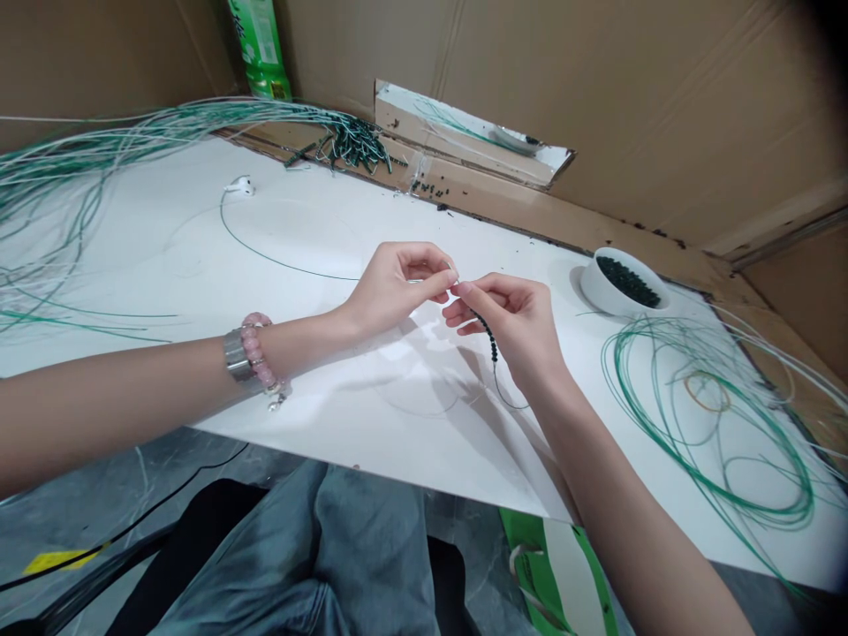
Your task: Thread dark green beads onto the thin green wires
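My left hand (401, 284) pinches thumb against fingers, closed on a thin green thread (284, 261) that runs off to the left across the white table. The fingertips of my right hand (513, 314) meet those of the left at the middle of the view and are pinched too. From under the right hand hangs a short string of dark beads (490, 338), its bare thread curving down behind the wrist. What exactly lies between the touching fingertips is too small to make out. A pink bead bracelet (255, 349) is on my left wrist.
A white bowl (600, 291) of dark beads stands at the right, by a coil of green thread (623, 380). Strung bead lengths (361, 146) and long threads lie at the back left. A green bottle (265, 53) and cardboard walls (596, 97) bound the table.
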`<action>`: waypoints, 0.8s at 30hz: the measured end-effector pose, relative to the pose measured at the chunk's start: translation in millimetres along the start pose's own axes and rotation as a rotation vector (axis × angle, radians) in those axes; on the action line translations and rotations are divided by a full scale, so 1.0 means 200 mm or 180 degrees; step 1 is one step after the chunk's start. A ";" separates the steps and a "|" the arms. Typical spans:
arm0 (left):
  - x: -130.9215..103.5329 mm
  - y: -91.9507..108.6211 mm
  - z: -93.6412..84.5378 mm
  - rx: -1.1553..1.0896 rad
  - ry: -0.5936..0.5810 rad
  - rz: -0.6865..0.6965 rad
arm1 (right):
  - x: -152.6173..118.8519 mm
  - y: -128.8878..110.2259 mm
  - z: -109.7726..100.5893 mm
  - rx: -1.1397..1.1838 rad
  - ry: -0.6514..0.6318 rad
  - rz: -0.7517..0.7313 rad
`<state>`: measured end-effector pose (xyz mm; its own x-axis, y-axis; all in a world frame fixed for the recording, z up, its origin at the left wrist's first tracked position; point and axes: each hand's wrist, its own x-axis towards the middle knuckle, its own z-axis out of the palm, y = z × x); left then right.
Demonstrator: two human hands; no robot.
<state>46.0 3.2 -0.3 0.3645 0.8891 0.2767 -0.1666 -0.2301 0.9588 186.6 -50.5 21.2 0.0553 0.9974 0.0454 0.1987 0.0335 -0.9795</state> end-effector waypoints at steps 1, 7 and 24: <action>0.00 0.00 0.00 -0.0019 0.0002 0.0006 | 0.00 0.00 0.00 0.0001 0.0006 -0.0002; 0.00 0.00 0.00 0.0001 0.0031 0.0007 | 0.00 0.00 0.00 -0.0014 0.0010 -0.0028; 0.01 -0.01 -0.04 -0.0006 -0.0224 -0.0122 | -0.02 0.01 0.00 -0.0207 0.0172 -0.0362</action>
<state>41.0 9.0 -2.2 0.4341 0.8672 0.2438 -0.1531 -0.1957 0.9686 186.2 -53.7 18.7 0.0811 0.9825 0.1677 0.2696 0.1404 -0.9527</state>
